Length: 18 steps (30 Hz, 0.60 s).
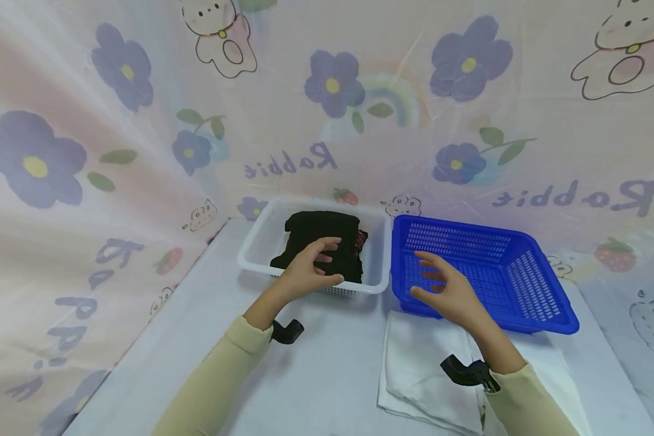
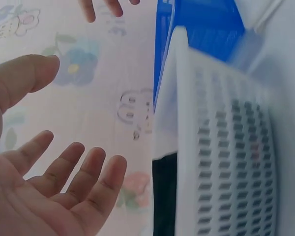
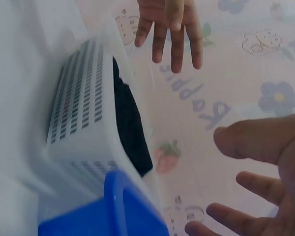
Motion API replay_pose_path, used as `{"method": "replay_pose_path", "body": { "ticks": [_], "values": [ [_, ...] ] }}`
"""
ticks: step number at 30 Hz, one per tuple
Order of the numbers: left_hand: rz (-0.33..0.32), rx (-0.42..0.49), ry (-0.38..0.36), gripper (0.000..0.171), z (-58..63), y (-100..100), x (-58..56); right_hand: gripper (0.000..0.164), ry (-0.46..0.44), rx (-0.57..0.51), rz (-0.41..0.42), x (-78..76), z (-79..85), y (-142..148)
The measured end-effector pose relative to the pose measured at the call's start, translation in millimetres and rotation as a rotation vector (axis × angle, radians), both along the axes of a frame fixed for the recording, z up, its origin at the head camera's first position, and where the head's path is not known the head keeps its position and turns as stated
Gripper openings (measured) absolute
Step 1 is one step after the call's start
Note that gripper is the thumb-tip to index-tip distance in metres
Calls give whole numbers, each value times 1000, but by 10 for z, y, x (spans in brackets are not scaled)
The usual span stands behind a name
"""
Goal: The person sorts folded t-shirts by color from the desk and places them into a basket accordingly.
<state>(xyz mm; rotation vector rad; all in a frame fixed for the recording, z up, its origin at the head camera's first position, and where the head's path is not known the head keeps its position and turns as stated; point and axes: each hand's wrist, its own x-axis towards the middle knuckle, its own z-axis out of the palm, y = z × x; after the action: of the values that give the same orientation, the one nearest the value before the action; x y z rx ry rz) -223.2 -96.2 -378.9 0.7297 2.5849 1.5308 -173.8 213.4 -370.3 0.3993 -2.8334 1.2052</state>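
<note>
My left hand (image 1: 309,270) hovers over the front of a white plastic basket (image 1: 261,266), fingers spread and relaxed, holding nothing. Folded black cloth (image 1: 321,224) lies in that basket, with a red-patterned bit (image 1: 362,238) showing at its right side. Over the front left part of a blue plastic basket (image 1: 534,254) is my right hand (image 1: 448,292), its fingers loosely bent and nothing in them. In the left wrist view the left hand (image 2: 64,191) shows its palm beside the white basket's slotted wall (image 2: 226,162). The right wrist view has the right hand (image 3: 265,187) near the blue rim (image 3: 115,196).
Folded white cloths (image 1: 425,375) lie on the white table (image 1: 316,375) in front of the blue basket. The two baskets stand side by side at the back. A printed curtain (image 1: 283,121) hangs close behind and to the left.
</note>
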Motion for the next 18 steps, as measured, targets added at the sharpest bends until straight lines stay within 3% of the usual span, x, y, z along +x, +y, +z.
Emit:
{"method": "replay_pose_path", "body": {
  "ticks": [7, 12, 18],
  "values": [
    [-143, 107, -97, 68, -207, 217, 157, 59, 16, 48, -19, 246, -50, 273],
    [-217, 110, -195, 65, -409, 430, 333, 54, -12, 67, -11, 447, -125, 490],
    [-211, 88, -282, 65, -704, 724, 518, 53, -111, 83, -10, 648, -298, 724]
  ]
}}
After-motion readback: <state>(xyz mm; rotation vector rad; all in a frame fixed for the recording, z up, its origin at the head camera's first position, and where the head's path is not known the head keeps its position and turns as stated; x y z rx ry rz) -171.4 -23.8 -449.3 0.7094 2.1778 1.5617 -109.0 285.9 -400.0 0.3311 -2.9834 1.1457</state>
